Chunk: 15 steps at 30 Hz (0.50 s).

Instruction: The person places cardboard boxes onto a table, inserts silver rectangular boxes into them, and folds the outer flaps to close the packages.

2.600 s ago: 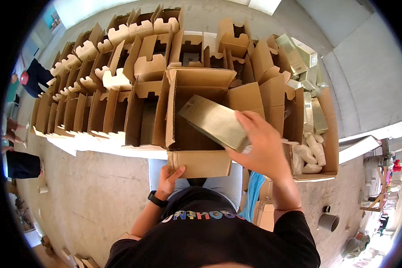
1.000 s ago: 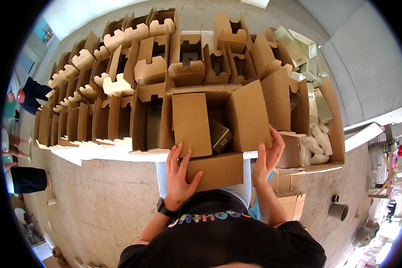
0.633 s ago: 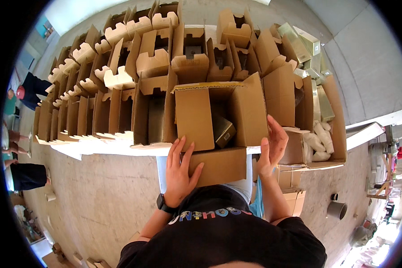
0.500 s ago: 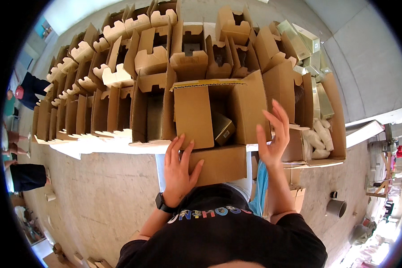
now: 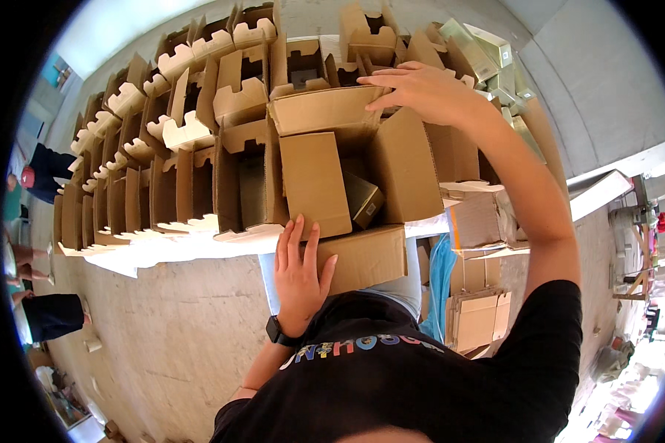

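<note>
An open brown cardboard box (image 5: 414, 173) stands at the table's near edge, in front of my body. Inside, a small olive-gold carton (image 5: 363, 201) lies tilted in its lower right part. The left flap (image 5: 315, 184) is folded inward over the opening, while the near flap (image 5: 369, 255) hangs outward toward me. My left hand (image 5: 299, 269) rests with stretched fingers at the corner where these two flaps meet. Across the box, my right hand (image 5: 425, 88) reaches to the far flap (image 5: 325, 111), its fingers extended over the top edge.
Rows of open cardboard boxes with notched flaps (image 5: 188, 133) crowd the table to the left and behind. Gold-green cartons (image 5: 469, 55) are heaped at the far right. Flattened cardboard (image 5: 476, 321) and blue plastic (image 5: 440, 280) lie low at my right. People (image 5: 48, 317) are at the far left.
My right hand has moved from beside the box's right side to its far flap. That flap now shows its broad face instead of its edge. My left hand stays by the near left corner.
</note>
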Each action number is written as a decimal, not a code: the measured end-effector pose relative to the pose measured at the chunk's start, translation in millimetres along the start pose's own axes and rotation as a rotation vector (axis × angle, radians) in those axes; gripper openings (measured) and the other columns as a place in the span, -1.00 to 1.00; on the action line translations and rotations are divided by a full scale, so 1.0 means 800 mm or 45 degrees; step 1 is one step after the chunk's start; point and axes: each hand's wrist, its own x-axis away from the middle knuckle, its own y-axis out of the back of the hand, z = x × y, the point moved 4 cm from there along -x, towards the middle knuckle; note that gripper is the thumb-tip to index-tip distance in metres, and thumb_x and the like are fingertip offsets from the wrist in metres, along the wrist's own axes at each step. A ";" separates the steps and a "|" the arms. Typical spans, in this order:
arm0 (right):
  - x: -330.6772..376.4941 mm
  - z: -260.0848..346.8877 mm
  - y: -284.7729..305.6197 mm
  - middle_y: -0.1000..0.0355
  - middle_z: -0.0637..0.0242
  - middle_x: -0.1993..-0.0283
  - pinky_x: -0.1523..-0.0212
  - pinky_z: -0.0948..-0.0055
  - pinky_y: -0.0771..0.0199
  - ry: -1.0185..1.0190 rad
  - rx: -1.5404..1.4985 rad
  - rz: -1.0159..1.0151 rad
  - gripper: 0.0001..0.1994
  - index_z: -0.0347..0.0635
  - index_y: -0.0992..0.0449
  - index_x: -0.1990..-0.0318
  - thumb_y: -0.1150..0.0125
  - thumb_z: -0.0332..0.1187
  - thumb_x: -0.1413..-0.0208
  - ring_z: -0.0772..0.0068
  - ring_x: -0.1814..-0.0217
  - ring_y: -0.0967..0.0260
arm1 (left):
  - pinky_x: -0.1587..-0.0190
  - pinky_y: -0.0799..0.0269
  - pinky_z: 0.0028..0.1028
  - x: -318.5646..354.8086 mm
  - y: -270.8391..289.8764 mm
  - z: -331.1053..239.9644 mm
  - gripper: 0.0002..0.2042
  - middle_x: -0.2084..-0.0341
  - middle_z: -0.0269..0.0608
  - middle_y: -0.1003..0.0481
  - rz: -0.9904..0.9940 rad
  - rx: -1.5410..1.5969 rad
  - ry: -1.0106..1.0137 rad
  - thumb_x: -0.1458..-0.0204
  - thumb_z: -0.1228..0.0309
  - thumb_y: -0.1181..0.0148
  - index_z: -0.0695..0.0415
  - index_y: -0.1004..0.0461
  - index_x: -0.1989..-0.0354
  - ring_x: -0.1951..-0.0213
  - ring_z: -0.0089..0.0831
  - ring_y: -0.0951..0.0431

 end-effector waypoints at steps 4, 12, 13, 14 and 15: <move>-0.003 -0.012 0.007 -0.20 0.25 -0.34 -0.27 0.20 -0.22 0.037 -0.259 0.132 -0.46 0.10 -0.52 -0.06 -0.24 -0.58 0.18 0.14 -0.36 -0.15 | -0.24 -0.12 -0.07 0.002 -0.001 0.000 -0.47 -0.28 0.05 -0.15 0.030 -0.009 -0.011 -0.08 0.27 -0.15 0.20 -0.26 -0.22 -0.28 0.08 -0.13; -0.035 0.030 -0.024 -0.36 0.16 -0.09 -0.07 0.21 -0.35 -0.151 -0.412 -0.140 -0.49 0.07 -0.55 0.01 -0.45 -0.19 0.24 0.08 -0.09 -0.33 | -0.27 -0.11 -0.06 0.000 -0.002 0.004 -0.48 -0.27 0.05 -0.15 -0.007 0.000 -0.007 -0.06 0.28 -0.17 0.20 -0.28 -0.20 -0.26 0.08 -0.17; -0.035 0.036 -0.024 -0.36 0.15 -0.06 -0.06 0.22 -0.35 -0.184 -0.388 -0.158 -0.49 0.07 -0.56 0.02 -0.46 -0.18 0.26 0.09 -0.06 -0.33 | -0.26 -0.11 -0.06 -0.001 -0.002 0.005 -0.46 -0.28 0.06 -0.14 0.006 0.000 -0.007 -0.06 0.28 -0.17 0.19 -0.26 -0.22 -0.26 0.09 -0.15; -0.032 0.043 -0.027 -0.36 0.21 -0.03 -0.04 0.24 -0.37 -0.184 -0.326 -0.230 -0.53 0.01 -0.55 0.06 -0.45 -0.22 0.24 0.15 -0.05 -0.34 | -0.25 -0.12 -0.06 -0.002 -0.002 0.006 -0.45 -0.28 0.07 -0.13 0.019 0.000 -0.009 -0.07 0.28 -0.16 0.19 -0.24 -0.23 -0.27 0.10 -0.14; -0.030 0.052 -0.028 -0.36 0.22 0.00 -0.01 0.24 -0.37 -0.142 -0.219 -0.296 -0.54 0.01 -0.54 0.08 -0.45 -0.23 0.25 0.18 -0.04 -0.35 | -0.24 -0.12 -0.07 -0.002 -0.002 0.007 -0.44 -0.28 0.08 -0.12 0.032 -0.001 -0.010 -0.07 0.28 -0.15 0.19 -0.22 -0.25 -0.27 0.11 -0.13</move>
